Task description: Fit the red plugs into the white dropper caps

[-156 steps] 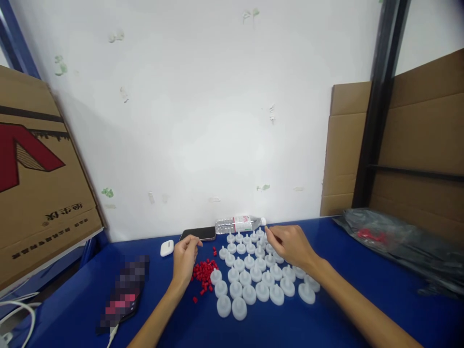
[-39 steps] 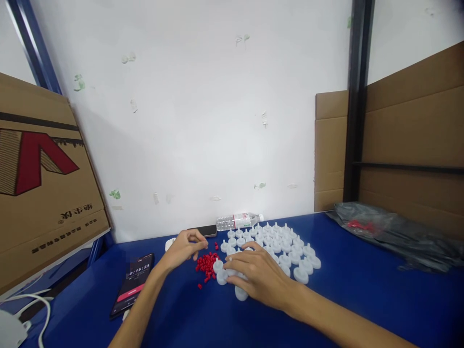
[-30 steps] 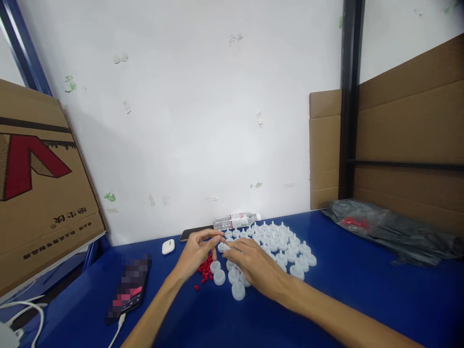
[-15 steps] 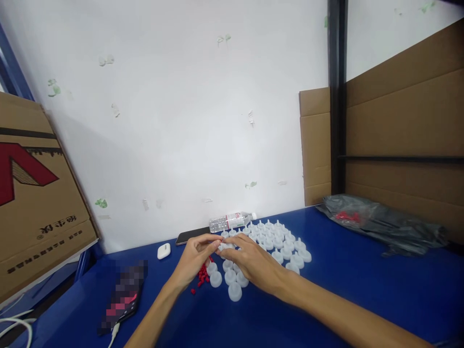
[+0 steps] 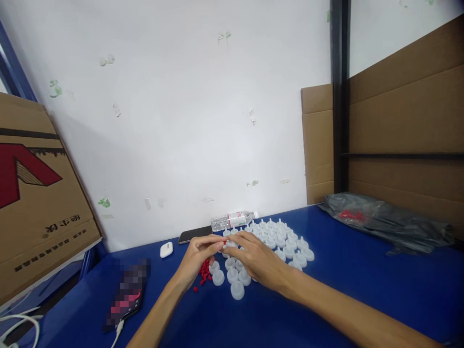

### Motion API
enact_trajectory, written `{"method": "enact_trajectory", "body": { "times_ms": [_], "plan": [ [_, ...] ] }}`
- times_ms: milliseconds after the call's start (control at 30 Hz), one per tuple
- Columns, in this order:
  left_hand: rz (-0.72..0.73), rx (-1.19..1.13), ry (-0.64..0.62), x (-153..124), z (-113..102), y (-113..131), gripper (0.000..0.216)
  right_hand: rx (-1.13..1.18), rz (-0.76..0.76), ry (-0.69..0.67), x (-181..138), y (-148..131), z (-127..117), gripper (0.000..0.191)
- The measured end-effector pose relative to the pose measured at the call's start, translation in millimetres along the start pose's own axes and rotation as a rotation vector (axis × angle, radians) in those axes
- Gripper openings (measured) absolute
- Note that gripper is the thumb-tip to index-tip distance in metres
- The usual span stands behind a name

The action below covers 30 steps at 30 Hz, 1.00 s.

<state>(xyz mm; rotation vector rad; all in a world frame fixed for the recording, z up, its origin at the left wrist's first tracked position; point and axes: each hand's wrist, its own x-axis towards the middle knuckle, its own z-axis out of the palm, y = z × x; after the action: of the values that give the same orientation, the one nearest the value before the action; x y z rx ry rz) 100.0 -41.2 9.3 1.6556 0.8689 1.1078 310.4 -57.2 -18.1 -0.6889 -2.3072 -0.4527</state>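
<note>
My left hand (image 5: 200, 253) is closed in a pinch, fingertips together at a small red cap (image 5: 224, 242). Against it, my right hand (image 5: 255, 256) curls its fingers round a white nozzle cap, mostly hidden behind the fingers. Several loose red caps (image 5: 205, 271) lie in a small pile below my left hand. White nozzle caps (image 5: 237, 290) without visible spouts stand close in front of the hands. Behind and right of my right hand, many more white nozzle caps (image 5: 289, 251) stand with spouts pointing up.
A clear water bottle (image 5: 232, 221) lies against the wall beside a dark phone (image 5: 195, 235) and a white earbud case (image 5: 166, 250). Nearer left is a blurred-out phone (image 5: 126, 295) with a cable. A grey plastic bag (image 5: 391, 222) rests at right; a cardboard box (image 5: 43, 193) stands left.
Both hands stay together in nearly the same spot, with slight finger shifts. Red now shows more clearly between the fingertips. The whole view has moved slightly.
</note>
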Motion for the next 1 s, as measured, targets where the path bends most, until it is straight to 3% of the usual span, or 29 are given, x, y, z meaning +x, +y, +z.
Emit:
{"method": "enact_trajectory", "body": {
  "times_ms": [133, 267, 400, 533, 733, 1000],
  "plan": [
    [-0.018, -0.217, -0.016, -3.4, 4.8, 2.3, 0.024, -0.048, -0.042, 0.113, 1.5, -0.5, -2.3, 0.05],
    [-0.07, -0.434, -0.142, -8.4, 13.7, 5.0, 0.045, 0.053, -0.027, 0.234, 4.0, -2.8, -3.7, 0.024],
    [-0.132, -0.561, -0.273, -10.5, 18.8, 0.6, 0.028, 0.177, 0.021, 0.264, 4.7, -7.2, -2.6, 0.019],
    [-0.131, -0.548, -0.279, -9.9, 19.3, -5.2, 0.022, 0.197, -0.013, 0.252, 4.5, -10.1, -1.9, 0.018],
    [-0.132, -0.444, -0.202, -9.6, 20.6, -3.3, 0.031, 0.193, -0.01, 0.248, 5.4, -11.1, -3.3, 0.016],
    [-0.063, -0.382, -0.222, -8.8, 19.7, -2.5, 0.034, 0.185, 0.0, 0.258, 8.9, -14.1, -9.1, 0.012]
  ]
}}
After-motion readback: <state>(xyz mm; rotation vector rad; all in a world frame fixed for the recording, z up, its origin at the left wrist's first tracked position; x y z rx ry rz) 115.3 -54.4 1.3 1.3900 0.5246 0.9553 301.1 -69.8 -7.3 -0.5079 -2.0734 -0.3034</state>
